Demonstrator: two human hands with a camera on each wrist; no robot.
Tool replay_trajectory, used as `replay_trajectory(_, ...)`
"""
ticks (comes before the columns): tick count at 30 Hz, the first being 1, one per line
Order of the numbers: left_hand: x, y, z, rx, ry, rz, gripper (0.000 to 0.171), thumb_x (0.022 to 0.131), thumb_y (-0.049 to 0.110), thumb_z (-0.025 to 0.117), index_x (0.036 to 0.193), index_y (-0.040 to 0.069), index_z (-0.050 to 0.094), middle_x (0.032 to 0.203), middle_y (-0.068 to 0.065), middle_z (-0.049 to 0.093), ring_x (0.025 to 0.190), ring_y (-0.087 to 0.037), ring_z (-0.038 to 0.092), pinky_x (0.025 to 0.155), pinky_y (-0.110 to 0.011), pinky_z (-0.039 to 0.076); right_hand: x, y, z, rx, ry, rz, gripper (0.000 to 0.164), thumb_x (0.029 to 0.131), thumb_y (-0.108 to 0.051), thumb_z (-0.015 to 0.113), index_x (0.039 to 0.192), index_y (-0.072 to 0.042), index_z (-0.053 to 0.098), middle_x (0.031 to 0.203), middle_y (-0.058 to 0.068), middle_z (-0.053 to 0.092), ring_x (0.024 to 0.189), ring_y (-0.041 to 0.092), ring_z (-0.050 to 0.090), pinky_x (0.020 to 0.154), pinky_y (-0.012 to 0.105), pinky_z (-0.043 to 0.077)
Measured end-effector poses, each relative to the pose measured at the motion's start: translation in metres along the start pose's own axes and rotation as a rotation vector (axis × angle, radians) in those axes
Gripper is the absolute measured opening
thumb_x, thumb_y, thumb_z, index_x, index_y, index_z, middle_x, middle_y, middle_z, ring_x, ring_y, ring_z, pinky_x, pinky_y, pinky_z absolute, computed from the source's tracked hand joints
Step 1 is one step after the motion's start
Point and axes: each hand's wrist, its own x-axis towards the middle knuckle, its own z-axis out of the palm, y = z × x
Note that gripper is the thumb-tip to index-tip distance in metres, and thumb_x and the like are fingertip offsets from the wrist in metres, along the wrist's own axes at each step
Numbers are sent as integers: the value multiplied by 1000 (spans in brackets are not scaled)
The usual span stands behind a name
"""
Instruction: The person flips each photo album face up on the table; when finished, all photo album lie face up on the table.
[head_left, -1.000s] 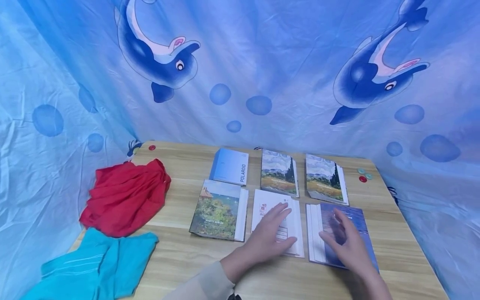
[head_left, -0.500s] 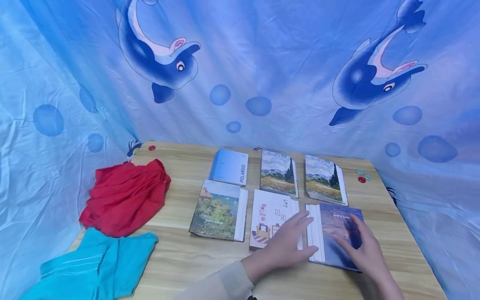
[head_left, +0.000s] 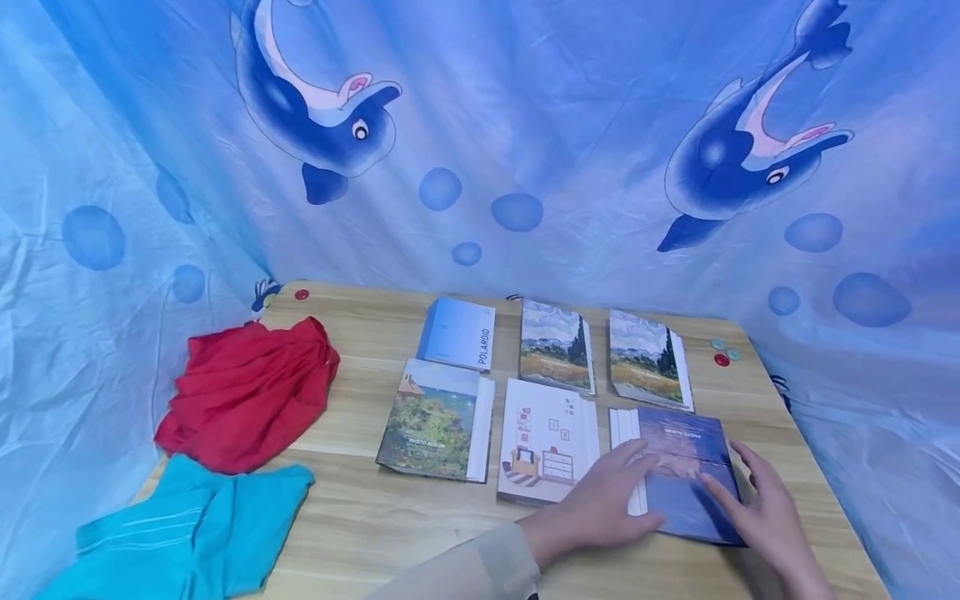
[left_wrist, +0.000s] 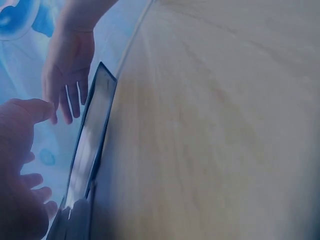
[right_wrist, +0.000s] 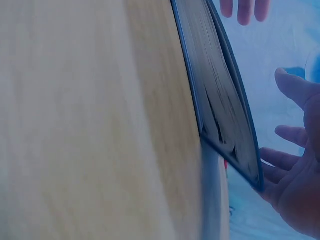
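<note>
A purple-blue photo album [head_left: 686,479] lies at the front right of the table. My left hand [head_left: 603,500] is over its left, white-striped edge, fingers spread and pointing to the right. Whether these fingers touch the cover, I cannot tell. My right hand [head_left: 772,521] is at the album's right edge, thumb above the cover and fingers beyond the side. In the right wrist view the album's page edges [right_wrist: 220,100] show, and the right hand [right_wrist: 300,160] is loosely spread beside them. Left of it lies a white album [head_left: 543,450] with a drawn room, partly behind the left hand.
A landscape photo album [head_left: 435,421] lies front left. Behind stand a blue Polaroid album [head_left: 459,333] and two wheat-field albums [head_left: 555,346]. Red cloth [head_left: 247,396] and turquoise cloth [head_left: 187,529] lie at left. Small discs [head_left: 722,359] sit at the right back.
My left hand has moved right, off the white album to the purple-blue album's left edge. The right hand has shifted right, from above that album's cover to its right edge.
</note>
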Motion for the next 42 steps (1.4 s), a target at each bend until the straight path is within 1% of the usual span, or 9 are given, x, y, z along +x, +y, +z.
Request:
replay_trajectory(4, 3, 2, 3, -17, -56, -26, 79, 95, 54, 63, 159, 17, 34, 166, -4, 24, 151, -15, 24, 120, -29, 26, 2, 6, -3, 50, -51, 103, 94, 96, -47, 67, 155, 10, 21, 150, 43, 29, 133, 62, 33, 101, 72, 38)
replay_trajectory(6, 5, 4, 4, -17, -83, -33, 80, 95, 54, 63, 159, 17, 33, 167, -5, 22, 151, -15, 22, 120, -28, 25, 3, 10, -3, 64, -69, 128, 96, 96, -49, 66, 156, 10, 19, 150, 44, 29, 133, 62, 35, 103, 69, 38)
replay_trajectory(13, 10, 5, 10, -39, -138, -39, 81, 95, 55, 63, 158, 14, 35, 168, -6, 18, 152, -13, 18, 119, -23, 23, 6, 19, 0, -33, -161, 106, 105, 95, -56, 64, 153, 16, 13, 144, 46, 34, 127, 61, 44, 99, 68, 43)
replay_trajectory(18, 12, 4, 11, -52, -137, -51, 80, 95, 55, 64, 158, 14, 36, 167, -5, 21, 152, -13, 19, 118, -23, 25, 9, 20, 0, -86, -204, 145, 114, 92, -64, 62, 154, 16, 10, 144, 45, 34, 126, 59, 44, 100, 69, 42)
replay_trajectory(23, 12, 4, 11, -37, -145, -52, 80, 94, 55, 64, 157, 13, 37, 167, -6, 22, 152, -14, 20, 118, -22, 25, 11, 18, 0, -100, -237, 173, 120, 88, -68, 64, 155, 14, 7, 144, 43, 36, 127, 57, 44, 101, 69, 40)
replay_trajectory(28, 11, 4, 9, -24, -173, -61, 81, 93, 53, 67, 156, 13, 38, 167, -6, 21, 153, -14, 16, 118, -20, 24, 11, 17, 1, -105, -240, 208, 123, 86, -71, 64, 156, 11, 6, 147, 42, 34, 130, 57, 41, 104, 69, 38)
replay_trajectory(31, 10, 4, 6, -23, -178, -69, 82, 90, 50, 72, 156, 12, 40, 167, -7, 22, 152, -14, 20, 117, -20, 25, 10, 16, 1, -103, -230, 208, 124, 85, -72, 65, 157, 10, 7, 148, 42, 33, 132, 58, 40, 106, 68, 38)
replay_trajectory(36, 12, 4, 4, -34, -192, -88, 80, 88, 47, 75, 154, 15, 43, 166, -5, 23, 151, -14, 21, 116, -20, 28, 7, 12, 1, -77, -197, 215, 124, 83, -73, 66, 158, 8, 10, 149, 43, 30, 133, 58, 39, 104, 64, 43)
replay_trajectory(42, 12, 4, 7, -36, -194, -112, 85, 84, 47, 80, 154, 15, 43, 167, -3, 21, 152, -13, 17, 117, -21, 25, 4, 8, 2, -48, -155, 222, 121, 82, -73, 67, 159, 4, 13, 149, 41, 32, 133, 58, 38, 105, 65, 41)
